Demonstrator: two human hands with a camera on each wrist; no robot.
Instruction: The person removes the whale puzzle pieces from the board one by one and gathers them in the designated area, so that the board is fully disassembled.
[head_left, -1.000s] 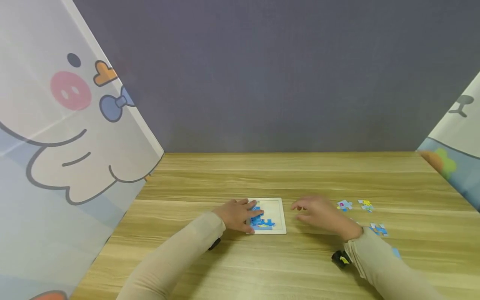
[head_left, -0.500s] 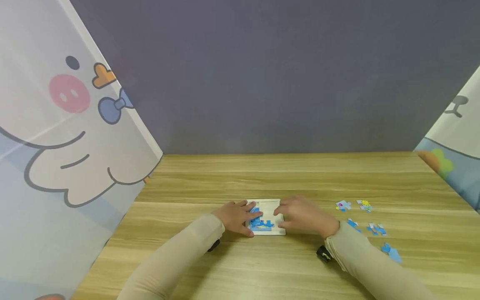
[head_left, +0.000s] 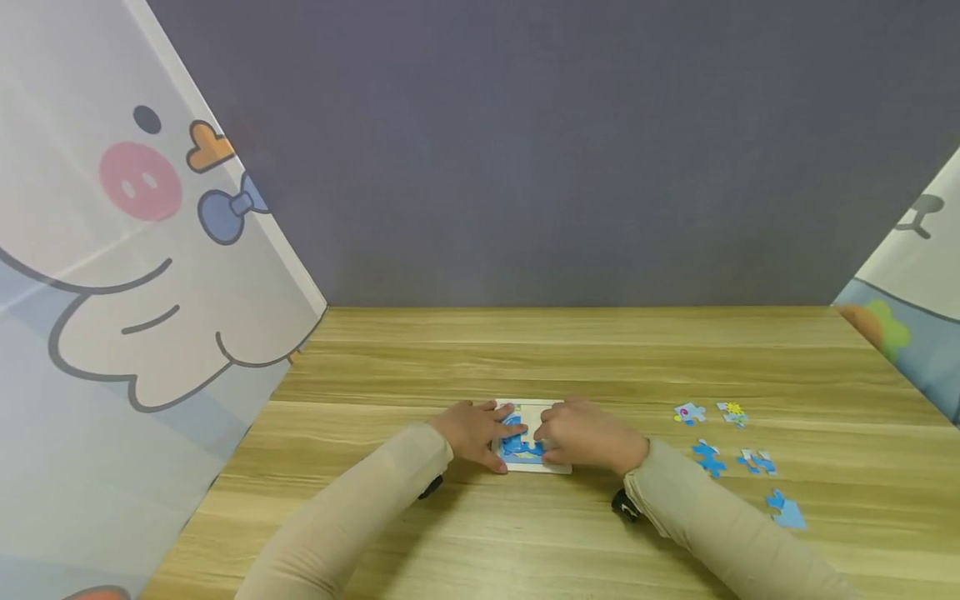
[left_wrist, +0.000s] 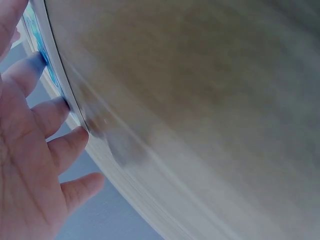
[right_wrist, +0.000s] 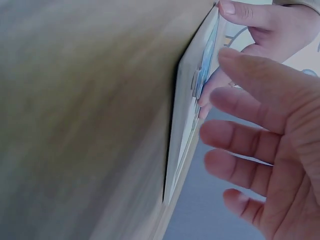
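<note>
A small pale puzzle tray [head_left: 555,468] lies near the middle of the wooden table. Joined blue puzzle pieces [head_left: 517,448] fill its left and lower part, and its bare floor shows higher up. My left hand [head_left: 474,433] rests on the tray's left side with fingers spread, fingertips over the blue pieces. From the right, my right hand [head_left: 588,435] reaches over the tray, thumb and fingertips at the right end of the lower pieces. In the right wrist view its fingers are loosely bent, and nothing shows between thumb and forefinger. One piece [right_wrist: 196,82] stands slightly proud there.
Several loose puzzle pieces lie to the right: one with a pink swirl [head_left: 690,412], one with a yellow sun [head_left: 732,412], a blue one [head_left: 708,458] and a light-blue corner one [head_left: 787,510]. A grey panel [head_left: 570,167] rises behind the table [head_left: 420,350].
My right hand has moved left, from beside the tray to over its right part, with its fingertips now at the lower pieces. My left hand stays in place on the tray.
</note>
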